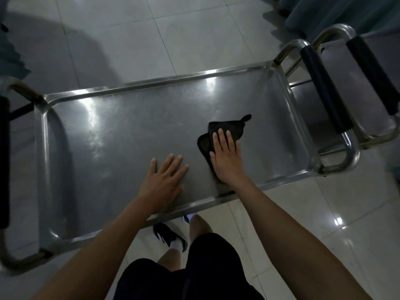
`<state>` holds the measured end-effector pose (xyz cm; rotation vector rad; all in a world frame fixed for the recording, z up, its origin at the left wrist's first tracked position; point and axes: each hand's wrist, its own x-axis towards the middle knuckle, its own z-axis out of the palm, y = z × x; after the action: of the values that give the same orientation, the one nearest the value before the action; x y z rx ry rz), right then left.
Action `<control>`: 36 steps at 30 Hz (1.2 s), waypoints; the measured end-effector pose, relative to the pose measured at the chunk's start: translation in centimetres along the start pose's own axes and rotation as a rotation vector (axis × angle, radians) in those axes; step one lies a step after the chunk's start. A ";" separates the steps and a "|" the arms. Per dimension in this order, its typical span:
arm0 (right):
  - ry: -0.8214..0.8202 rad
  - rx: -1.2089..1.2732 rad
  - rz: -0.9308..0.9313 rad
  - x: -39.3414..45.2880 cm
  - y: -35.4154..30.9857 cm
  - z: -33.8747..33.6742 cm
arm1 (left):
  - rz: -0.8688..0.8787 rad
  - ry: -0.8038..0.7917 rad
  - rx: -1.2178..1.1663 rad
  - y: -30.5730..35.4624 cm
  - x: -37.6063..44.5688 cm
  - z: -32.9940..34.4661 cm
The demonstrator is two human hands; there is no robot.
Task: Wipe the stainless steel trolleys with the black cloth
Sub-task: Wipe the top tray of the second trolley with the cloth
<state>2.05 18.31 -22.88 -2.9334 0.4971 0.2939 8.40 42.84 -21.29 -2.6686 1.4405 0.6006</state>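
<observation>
here, stainless steel trolley point(121, 135) top tray holding only a black cloth point(225, 128) toward its right end, right hand point(226, 158) flat on the cloth, fingers point(220, 137) straight, left hand point(163, 180) spread on bare steel beside it

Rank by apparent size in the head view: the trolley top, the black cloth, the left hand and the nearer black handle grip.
1. trolley top, by far
2. nearer black handle grip
3. left hand and black cloth: too alike to rank, since the right hand hides part of the cloth.
</observation>
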 end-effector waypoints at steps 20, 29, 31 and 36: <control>0.026 -0.024 -0.148 20.7 -1.6 -3.8 | -0.281 0.066 -0.158 -7.8 8.6 -4.5; -0.003 -0.032 -0.258 22.1 -6.4 -3.5 | -0.380 0.071 -0.197 -8.6 7.4 -4.2; -0.018 -0.030 -0.259 21.4 -7.2 -3.3 | -0.401 0.067 -0.202 -8.8 6.6 -4.0; -0.018 -0.027 -0.252 17.8 -8.3 -2.5 | -0.397 0.037 -0.221 -8.7 3.9 -3.5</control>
<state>21.71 20.09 -23.39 -2.9726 0.1185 0.2954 18.43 43.87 -20.62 -3.0267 0.8481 0.7077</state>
